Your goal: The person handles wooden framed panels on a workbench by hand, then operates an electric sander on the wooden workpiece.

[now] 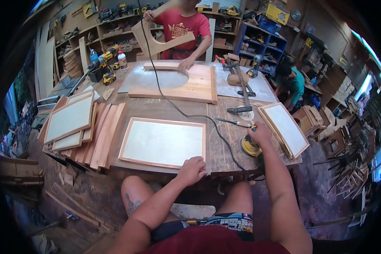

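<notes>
A white panel in a thin wooden frame [163, 142] lies flat near the table's front edge. My left hand [191, 170] is at its lower right corner, fingers curled over the frame's edge. To the right, my right hand [260, 134] is closed round the top of a yellow and black sander [250, 146], whose round base is on the table. Just left of that hand lies a slim tool with a light handle [240, 124]. A black cord [173, 107] crosses the table and hangs in front of the view.
Framed panels are stacked at left [70, 118] and right [285, 129], with wood strips [103, 135] beside the left stack. Across the table [169, 109], a person in red [184, 31] holds a cut wooden piece [150, 42]. Clamps [242, 91] lie behind the sander. Another person [295, 84] bends at right.
</notes>
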The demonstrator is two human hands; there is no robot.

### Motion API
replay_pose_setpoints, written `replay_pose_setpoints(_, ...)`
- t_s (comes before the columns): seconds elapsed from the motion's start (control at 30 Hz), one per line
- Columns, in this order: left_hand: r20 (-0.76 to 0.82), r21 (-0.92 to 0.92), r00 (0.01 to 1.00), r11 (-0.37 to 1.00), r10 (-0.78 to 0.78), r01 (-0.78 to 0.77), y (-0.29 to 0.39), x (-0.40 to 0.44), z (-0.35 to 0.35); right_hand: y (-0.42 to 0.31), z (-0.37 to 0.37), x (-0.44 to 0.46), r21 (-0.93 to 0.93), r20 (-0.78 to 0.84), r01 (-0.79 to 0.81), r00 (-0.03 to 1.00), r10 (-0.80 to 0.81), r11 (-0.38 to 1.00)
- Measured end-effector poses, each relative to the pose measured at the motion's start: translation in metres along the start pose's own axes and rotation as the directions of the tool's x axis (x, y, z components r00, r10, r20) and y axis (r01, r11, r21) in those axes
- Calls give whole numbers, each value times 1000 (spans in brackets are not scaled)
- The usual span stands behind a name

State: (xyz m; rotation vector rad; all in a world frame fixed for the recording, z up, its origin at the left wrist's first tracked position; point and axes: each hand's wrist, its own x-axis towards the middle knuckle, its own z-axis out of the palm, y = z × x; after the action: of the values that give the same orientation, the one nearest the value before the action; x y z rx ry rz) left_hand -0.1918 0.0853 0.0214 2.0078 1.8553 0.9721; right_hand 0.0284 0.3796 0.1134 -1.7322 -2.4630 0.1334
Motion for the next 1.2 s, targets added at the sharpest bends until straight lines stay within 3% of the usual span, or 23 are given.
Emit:
replay_pose_setpoints(0.5,-55,4,998,1000,21,-21,-1,0,6,1,-3,-2,-10,-36,37,999,-37,999)
replay_pose_setpoints(1.2,10,2,1000,1000,-24,24,-6,0,7,4,2,2,-20,-58,17,998,-18,1000)
